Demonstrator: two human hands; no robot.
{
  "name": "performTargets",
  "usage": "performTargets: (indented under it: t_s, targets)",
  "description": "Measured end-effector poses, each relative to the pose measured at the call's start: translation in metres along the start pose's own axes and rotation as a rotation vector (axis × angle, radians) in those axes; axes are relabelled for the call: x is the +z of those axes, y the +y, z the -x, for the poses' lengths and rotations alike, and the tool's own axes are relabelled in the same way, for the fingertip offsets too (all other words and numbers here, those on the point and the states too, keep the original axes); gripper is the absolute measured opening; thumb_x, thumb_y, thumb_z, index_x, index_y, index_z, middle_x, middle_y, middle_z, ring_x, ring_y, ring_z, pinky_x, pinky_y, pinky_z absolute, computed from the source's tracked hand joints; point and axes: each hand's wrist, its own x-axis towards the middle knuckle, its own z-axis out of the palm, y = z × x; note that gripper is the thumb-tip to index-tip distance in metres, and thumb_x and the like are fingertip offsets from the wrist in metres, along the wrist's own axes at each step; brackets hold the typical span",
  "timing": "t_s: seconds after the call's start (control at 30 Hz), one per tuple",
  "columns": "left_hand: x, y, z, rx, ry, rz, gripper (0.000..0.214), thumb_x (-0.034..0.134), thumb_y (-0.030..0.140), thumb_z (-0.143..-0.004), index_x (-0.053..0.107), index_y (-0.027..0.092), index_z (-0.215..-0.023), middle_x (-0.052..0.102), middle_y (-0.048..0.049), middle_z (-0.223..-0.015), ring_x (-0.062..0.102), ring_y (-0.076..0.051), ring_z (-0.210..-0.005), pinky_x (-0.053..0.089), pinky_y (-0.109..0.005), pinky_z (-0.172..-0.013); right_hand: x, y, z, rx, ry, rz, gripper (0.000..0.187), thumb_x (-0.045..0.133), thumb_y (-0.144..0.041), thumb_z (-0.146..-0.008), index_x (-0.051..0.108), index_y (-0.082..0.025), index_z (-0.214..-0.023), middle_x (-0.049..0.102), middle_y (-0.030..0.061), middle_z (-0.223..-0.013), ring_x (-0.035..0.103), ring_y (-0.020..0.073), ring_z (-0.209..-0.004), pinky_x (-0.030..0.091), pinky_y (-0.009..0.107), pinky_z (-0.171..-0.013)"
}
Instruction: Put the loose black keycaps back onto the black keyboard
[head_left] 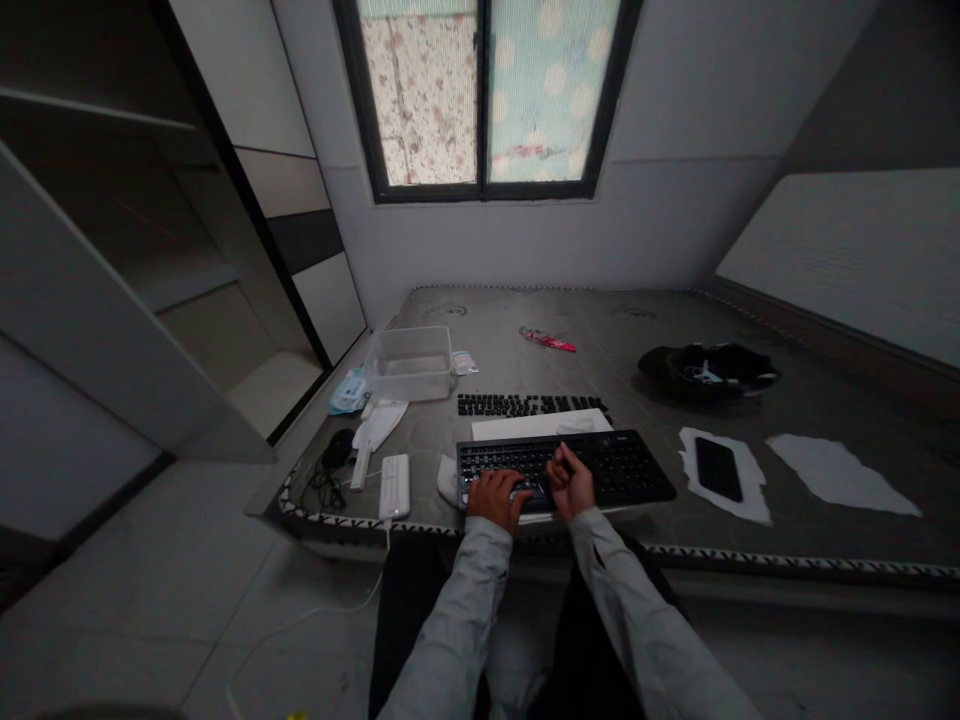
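- The pale tiled floor [150, 600] lies nearest, below a grey mattress [675, 330] with patterned edging.
- At the mattress's near edge sits a flat black plastic keyboard [622, 465]. The left hand [495, 497] rests on its keys, grip loosely apart and empty.
- The right hand [571, 483] is just beside it with its fingers bunched together; whether they pinch anything cannot be told.
- Beyond lie a row of loose black keycaps [525, 405], a clear plastic tub [412, 362] and a dark-framed window [484, 95].
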Motion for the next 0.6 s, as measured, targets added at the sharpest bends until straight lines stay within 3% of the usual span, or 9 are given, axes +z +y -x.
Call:
performTargets:
  t_s: [0.6]
  targets:
    - [0.001,-0.005,0.002,0.010,-0.011,0.032,0.030,0.066,0.045,-0.078,0.065,0.032,-0.105,0.063,-0.0005,-0.116,0.055,-0.021,-0.106,0.042,-0.039,-0.090,0.015,0.020,-0.006,0.109,-0.056,0.014,0.034,0.069,-0.047,-0.069,0.049,-0.020,-0.059,0.027,-0.0092,-0.041,0.024,0.0055,-0.038,0.017,0.020,-0.036]
